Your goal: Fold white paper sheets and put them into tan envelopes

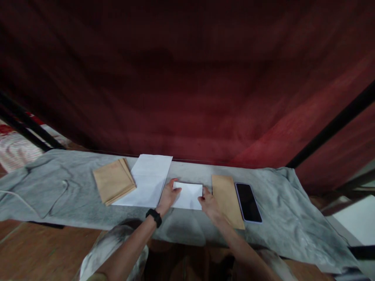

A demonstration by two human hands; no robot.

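A folded white paper [190, 194] lies on the grey cloth [67, 191] in front of me. My left hand [168, 196], with a black band on the wrist, rests on the paper's left edge, fingers stretched flat over it. My right hand [209, 203] presses the paper's right edge with its fingertips. Left of the folded paper lies a stack of flat white sheets [148, 179]. A brown envelope [227, 199] lies just right of my right hand.
A stack of brown envelopes [113, 181] lies at the left of the white sheets. A dark phone [248, 202] lies right of the single envelope. A red curtain [187, 78] hangs behind the cloth-covered surface. A white cable [17, 197] runs at the far left.
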